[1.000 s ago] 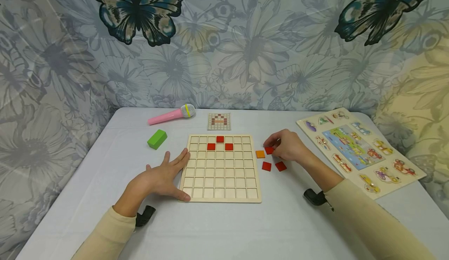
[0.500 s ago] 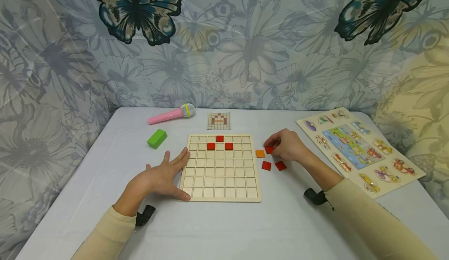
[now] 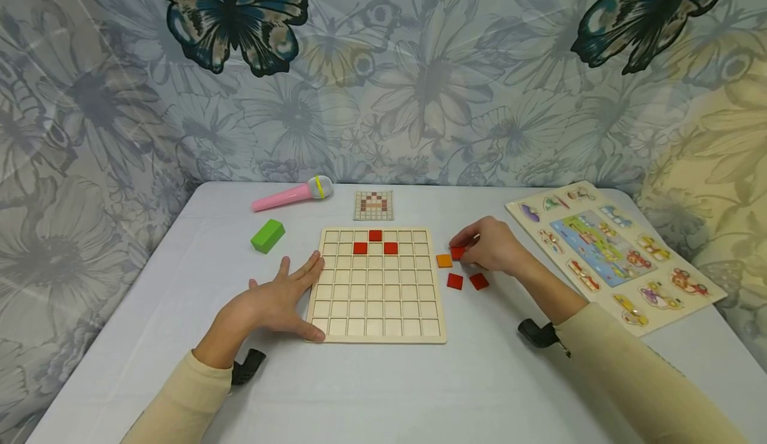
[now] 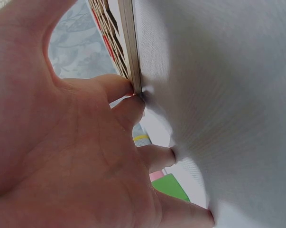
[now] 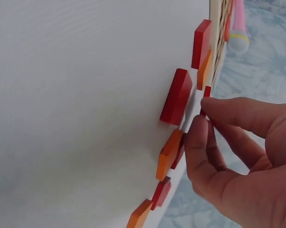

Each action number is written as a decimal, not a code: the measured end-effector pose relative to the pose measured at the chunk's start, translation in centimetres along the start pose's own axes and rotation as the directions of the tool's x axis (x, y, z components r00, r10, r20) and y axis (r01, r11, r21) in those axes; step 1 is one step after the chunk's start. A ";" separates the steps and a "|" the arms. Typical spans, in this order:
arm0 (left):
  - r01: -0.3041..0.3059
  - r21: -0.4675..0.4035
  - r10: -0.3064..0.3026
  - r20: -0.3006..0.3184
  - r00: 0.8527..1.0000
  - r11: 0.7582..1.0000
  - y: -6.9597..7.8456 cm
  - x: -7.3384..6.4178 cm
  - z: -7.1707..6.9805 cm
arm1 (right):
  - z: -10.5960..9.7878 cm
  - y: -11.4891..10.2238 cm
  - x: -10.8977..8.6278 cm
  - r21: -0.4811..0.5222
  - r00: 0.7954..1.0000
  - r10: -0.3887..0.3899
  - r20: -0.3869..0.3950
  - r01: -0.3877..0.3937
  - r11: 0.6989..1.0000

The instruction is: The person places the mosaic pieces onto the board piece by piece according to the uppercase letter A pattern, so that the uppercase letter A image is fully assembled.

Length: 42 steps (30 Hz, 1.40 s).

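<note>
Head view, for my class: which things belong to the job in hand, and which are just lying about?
In the job:
- grid board
- red tiles, one pinched by the right fingers
- orange tile
- pattern card, probably the model

Apparently just lying about:
- pink microphone
- green block
- picture puzzle

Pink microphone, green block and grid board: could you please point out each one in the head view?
Pink microphone (image 3: 290, 196), head view: on its handle.
Green block (image 3: 266, 233), head view: on its top face.
Grid board (image 3: 375, 291), head view: on a bare cell near the middle.
</note>
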State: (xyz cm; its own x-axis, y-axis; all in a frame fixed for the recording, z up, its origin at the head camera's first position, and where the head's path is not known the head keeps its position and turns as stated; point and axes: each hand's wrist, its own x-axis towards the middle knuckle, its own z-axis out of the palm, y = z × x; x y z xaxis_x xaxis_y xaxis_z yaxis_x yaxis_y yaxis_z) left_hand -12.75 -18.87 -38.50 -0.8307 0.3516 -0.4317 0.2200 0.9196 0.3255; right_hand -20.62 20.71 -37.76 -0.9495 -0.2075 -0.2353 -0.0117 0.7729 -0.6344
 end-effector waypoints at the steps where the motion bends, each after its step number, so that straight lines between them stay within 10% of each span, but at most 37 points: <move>1: 0.000 0.001 0.000 0.000 1.000 1.000 0.0 0.0 0.0 | 0.0 -0.1 0.0 0.002 1.000 0.001 0.001 -0.001 1.000; 42: 0.010 -0.018 -0.010 -0.010 1.000 1.000 0.0 0.1 0.1 | 3.4 -3.9 1.4 0.149 0.998 -0.024 0.066 0.014 0.989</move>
State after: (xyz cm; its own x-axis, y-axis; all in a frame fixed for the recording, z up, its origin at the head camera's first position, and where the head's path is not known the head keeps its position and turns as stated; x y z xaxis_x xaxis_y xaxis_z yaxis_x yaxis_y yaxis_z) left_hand -12.79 -18.84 -38.68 -0.8381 0.3404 -0.4263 0.2023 0.9197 0.3366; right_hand -20.81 15.42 -38.12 -0.9261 -0.2654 -0.2682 0.0217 0.6722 -0.7400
